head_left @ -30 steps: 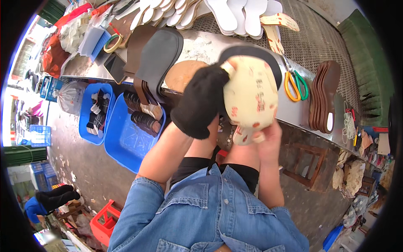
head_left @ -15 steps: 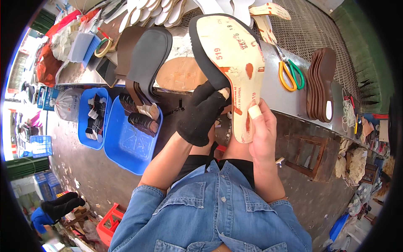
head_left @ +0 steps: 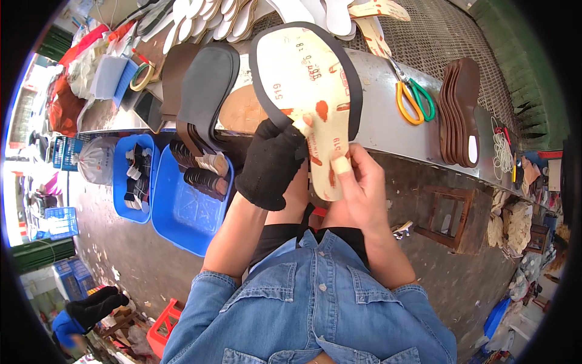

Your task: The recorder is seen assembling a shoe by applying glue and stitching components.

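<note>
A cream insole board [head_left: 294,73] with red patches and printed marks lies on a black sole piece [head_left: 356,91], whose dark edge shows around the wide forepart. My left hand [head_left: 271,167], in a black glove with the thumb tip bare, grips both layers at the left side near the waist. The thumb presses on the cream face; its other fingers are hidden underneath. On the right, my right hand [head_left: 364,194] pinches the narrow end, its taped thumb lying on the board. Both hands hold the pair above my lap, over the near edge of the workbench [head_left: 388,130].
Grey sole pieces [head_left: 209,82] are stacked left of my hands. Yellow-and-green-handled scissors [head_left: 412,103] and a stack of brown insoles [head_left: 458,112] lie on the right. Below the bench stand a blue tub [head_left: 194,212] with dark straps and a wooden stool [head_left: 445,218].
Both hands have shifted left with the pieces. The cream board now sits more centrally on the black piece, which shows along its right side too. My left thumb has moved onto the board.
</note>
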A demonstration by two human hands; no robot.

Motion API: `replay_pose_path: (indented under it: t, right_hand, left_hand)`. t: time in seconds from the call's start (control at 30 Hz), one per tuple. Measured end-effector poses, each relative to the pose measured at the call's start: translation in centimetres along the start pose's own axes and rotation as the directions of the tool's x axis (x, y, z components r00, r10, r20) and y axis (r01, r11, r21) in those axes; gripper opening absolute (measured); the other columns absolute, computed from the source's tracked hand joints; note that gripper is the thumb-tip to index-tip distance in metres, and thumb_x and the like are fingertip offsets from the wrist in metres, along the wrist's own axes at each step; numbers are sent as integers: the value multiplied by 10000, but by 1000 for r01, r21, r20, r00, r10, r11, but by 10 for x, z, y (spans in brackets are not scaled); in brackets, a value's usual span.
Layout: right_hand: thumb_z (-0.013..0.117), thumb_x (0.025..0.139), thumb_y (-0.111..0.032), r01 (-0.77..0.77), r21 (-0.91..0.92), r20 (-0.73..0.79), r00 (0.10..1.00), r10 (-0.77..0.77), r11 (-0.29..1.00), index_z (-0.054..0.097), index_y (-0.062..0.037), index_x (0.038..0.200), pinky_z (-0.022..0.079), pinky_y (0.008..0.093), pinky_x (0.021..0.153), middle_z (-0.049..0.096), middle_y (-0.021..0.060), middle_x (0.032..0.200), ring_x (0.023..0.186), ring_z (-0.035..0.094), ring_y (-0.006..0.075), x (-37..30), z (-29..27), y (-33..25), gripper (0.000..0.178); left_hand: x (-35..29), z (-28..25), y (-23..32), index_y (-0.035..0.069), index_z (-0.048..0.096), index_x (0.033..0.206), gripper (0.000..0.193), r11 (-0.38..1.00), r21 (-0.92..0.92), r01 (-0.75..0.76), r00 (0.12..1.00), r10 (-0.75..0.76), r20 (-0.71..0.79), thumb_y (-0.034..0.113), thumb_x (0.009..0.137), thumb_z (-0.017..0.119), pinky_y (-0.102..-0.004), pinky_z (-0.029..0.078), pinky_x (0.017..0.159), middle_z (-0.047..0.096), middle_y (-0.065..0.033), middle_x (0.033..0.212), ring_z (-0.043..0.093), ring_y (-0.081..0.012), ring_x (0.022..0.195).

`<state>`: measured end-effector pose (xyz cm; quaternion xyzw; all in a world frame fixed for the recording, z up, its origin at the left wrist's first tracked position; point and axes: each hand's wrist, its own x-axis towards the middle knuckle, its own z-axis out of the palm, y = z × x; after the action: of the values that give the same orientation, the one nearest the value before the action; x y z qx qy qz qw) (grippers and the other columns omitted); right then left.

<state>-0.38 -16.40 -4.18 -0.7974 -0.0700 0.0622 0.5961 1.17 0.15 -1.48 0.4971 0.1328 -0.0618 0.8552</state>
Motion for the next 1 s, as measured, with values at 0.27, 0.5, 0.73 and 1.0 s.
replay_pose_path:
  t: [0.27,0.5,0.73,1.0]
  right_hand:
    - [634,829,-59,147,665,94,956,-278,732,490,68,1206,459,290,883,617,90,1069,982,590,142,41,-31,-24,423]
    - [638,812,23,154,576,48,974,-221,803,574,52,1102,485,270,817,651,96,986,907,611,132,36,-29,-12,299]
    - [665,799,3,391,40,-222,901,-373,920,635,40,998,490,267,624,641,98,848,724,629,173,33,-12,-24,204]
    - [618,864,-83,229,145,-181,962,-202,963,662,23,1044,462,253,592,620,74,724,667,578,103,31,-26,-24,213]
  left_hand:
    - [-8,8,-10,-3,627,1091,259,991,54,-121,983,112,146,86,849,649,-272,465,825,665,-58,966,603,-130,928]
    - [-3,13,-16,-5,588,1144,320,902,126,-413,911,406,74,38,830,630,-288,474,821,648,-83,1052,603,-145,943]
    - [4,17,-11,6,587,1151,323,973,-35,-230,957,233,176,18,832,636,-291,495,787,643,-81,1075,606,-144,947]
    - [13,1,-16,37,558,1191,383,942,-276,-193,962,238,137,150,846,679,-313,516,784,634,-65,1079,617,-172,956]
